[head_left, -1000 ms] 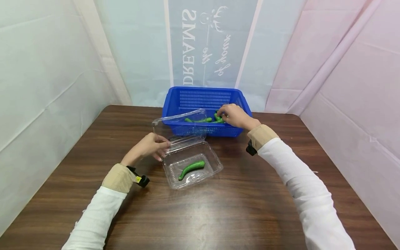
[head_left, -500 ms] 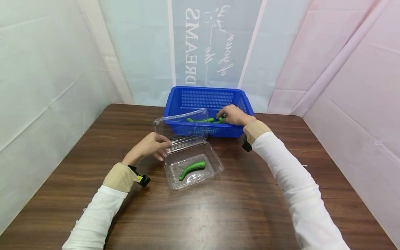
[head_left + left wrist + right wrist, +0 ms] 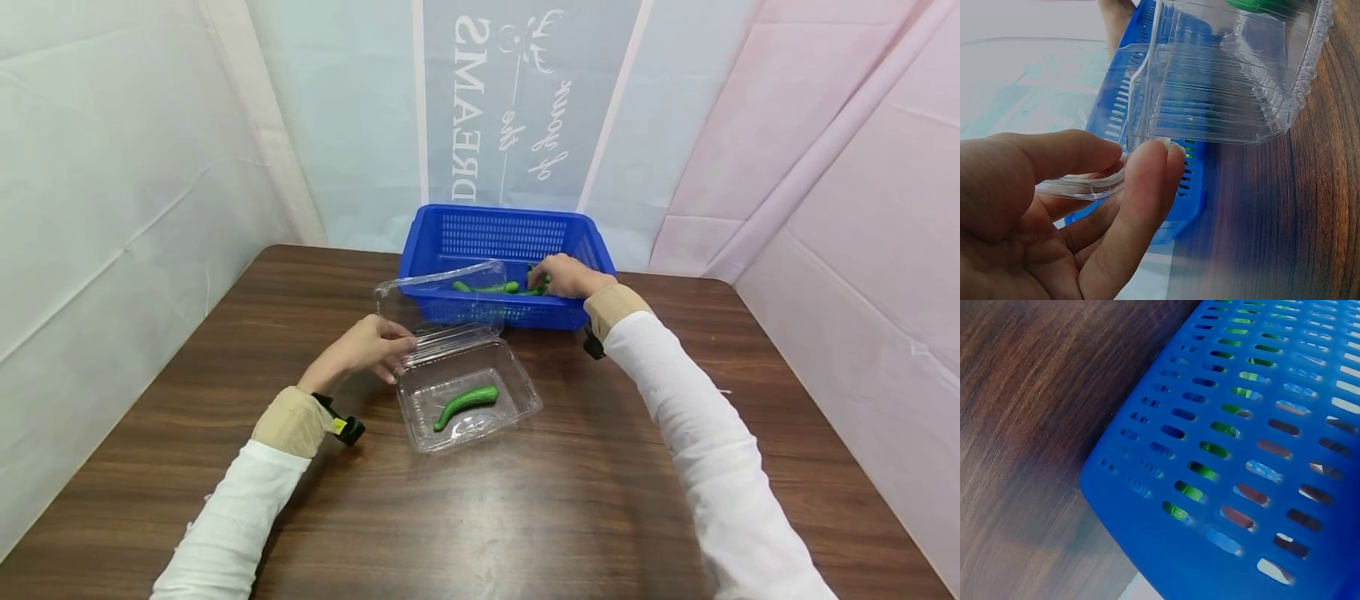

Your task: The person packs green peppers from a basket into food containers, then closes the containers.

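A clear plastic clamshell box (image 3: 513, 367) stands with its lid (image 3: 442, 300) raised, leaning toward the basket. One curved green chili pepper (image 3: 468, 403) lies inside its base. My left hand (image 3: 367, 348) pinches the box at its left corner by the hinge; the left wrist view shows the thumb and fingers at the plastic edge (image 3: 1141, 122). My right hand (image 3: 566, 275) reaches over the near wall of the blue basket (image 3: 502, 232), fingers bent down among green chili peppers (image 3: 510, 287). The basket wall partly hides those fingertips, so whether they grip a pepper is unclear.
The basket sits at the back of the brown wooden table (image 3: 480, 525), just behind the box. A printed cloth (image 3: 517, 100) hangs close behind it, and pale cloth walls stand on both sides. The lid overlaps the basket's front left in the head view.
My right hand stays in the basket, its forearm shifted slightly left and its fingers a little among the peppers. My left hand keeps its hold on the box. The head view has shifted slightly.
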### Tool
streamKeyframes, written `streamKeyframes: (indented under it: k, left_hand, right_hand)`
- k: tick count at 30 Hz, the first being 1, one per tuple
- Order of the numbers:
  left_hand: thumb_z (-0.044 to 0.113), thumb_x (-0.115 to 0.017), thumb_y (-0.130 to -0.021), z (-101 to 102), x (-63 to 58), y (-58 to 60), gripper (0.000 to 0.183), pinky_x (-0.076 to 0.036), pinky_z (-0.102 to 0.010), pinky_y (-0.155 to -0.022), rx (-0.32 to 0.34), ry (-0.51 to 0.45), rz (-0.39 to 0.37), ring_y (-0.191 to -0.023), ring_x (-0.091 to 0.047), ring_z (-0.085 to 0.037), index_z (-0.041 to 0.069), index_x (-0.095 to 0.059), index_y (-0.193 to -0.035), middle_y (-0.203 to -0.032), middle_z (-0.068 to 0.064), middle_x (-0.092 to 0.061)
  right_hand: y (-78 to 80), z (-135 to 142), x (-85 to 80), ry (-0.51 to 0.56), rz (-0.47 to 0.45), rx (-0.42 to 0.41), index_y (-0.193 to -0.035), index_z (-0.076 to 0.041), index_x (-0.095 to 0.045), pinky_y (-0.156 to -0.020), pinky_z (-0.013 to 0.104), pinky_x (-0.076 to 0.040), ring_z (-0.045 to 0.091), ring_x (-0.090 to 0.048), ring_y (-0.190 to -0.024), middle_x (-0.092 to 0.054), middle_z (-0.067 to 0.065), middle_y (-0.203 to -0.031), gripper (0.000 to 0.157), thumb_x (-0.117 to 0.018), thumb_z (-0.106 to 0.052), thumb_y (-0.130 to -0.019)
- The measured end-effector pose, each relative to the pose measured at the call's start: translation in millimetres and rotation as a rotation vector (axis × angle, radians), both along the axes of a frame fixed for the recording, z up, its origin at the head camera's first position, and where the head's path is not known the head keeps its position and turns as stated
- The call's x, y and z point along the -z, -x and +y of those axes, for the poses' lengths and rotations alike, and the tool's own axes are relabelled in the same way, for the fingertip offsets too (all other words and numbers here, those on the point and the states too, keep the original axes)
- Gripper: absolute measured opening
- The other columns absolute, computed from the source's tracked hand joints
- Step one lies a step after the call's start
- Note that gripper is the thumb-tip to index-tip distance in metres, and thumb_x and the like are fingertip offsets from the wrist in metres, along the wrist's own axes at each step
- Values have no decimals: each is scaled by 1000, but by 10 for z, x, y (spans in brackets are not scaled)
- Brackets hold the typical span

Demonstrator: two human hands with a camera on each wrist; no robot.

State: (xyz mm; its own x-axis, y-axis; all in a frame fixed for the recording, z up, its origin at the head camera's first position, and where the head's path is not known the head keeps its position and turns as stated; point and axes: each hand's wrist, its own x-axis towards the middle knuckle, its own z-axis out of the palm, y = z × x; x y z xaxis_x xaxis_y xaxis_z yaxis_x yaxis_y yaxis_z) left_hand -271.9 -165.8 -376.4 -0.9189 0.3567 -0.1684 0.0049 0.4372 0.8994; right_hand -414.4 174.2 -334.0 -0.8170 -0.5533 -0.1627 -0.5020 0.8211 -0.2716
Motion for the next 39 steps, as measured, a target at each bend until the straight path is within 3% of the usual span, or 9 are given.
streamKeyframes:
  k: [7, 12, 15, 20, 27, 39]
  left_hand:
    - [10, -57, -101, 8, 2, 6, 33, -63, -39, -58, 11, 6, 7, -65, -68, -19, -16, -60, -121, -83, -19, -69]
    - [10, -57, -101, 7, 16, 7, 32, -63, -37, -57, 22, 10, 15, -65, -68, -19, -16, -60, -120, -84, -19, -69]
    - [9, -57, -101, 7, 28, 9, 31, -63, -37, -57, 17, 9, 14, -65, -68, -19, -16, -60, -120, -84, -20, -69]
    - [10, -58, -101, 9, 32, 3, 32, -63, -37, -56, 18, 5, 19, -64, -68, -21, -16, -61, -120, -83, -20, -69]
    - [10, -58, -101, 21, 13, -6, 33, -63, -40, -57, 25, 10, 23, -63, -68, -20, -16, -60, -121, -83, -21, -69]
    - [10, -58, -101, 4, 14, -4, 33, -63, -41, -57, 25, 3, 25, -64, -68, -20, -16, -60, -121, -83, -19, -68]
  right_hand:
    - [45, 7, 39, -29, -6, 14, -119, 0, -70, -94, 49, -54, 35, -61, -112, -66, 21, -117, 41, -50, 18, -88]
    - [51, 11, 72, -35, 42, 40, -120, 2, -68, -94, 50, -53, 34, -59, -109, -64, 20, -117, 28, -63, 3, -93]
    - [56, 16, 92, -65, 61, 34, -122, 2, -67, -94, 50, -51, 34, -55, -106, -61, 21, -117, 30, -69, -6, -93]
    - [85, 31, 130, -109, 43, 1, -123, 4, -66, -96, 52, -50, 37, -55, -110, -60, 24, -120, 30, -66, -6, -95]
    - [126, 74, 171, -107, -46, 85, -122, 0, -66, -95, 51, -52, 37, -58, -111, -63, 24, -118, 27, -61, -5, -97]
    - [159, 80, 177, -113, -52, 93, -122, 1, -65, -92, 50, -53, 37, -59, -108, -63, 24, -116, 30, -53, 6, -94]
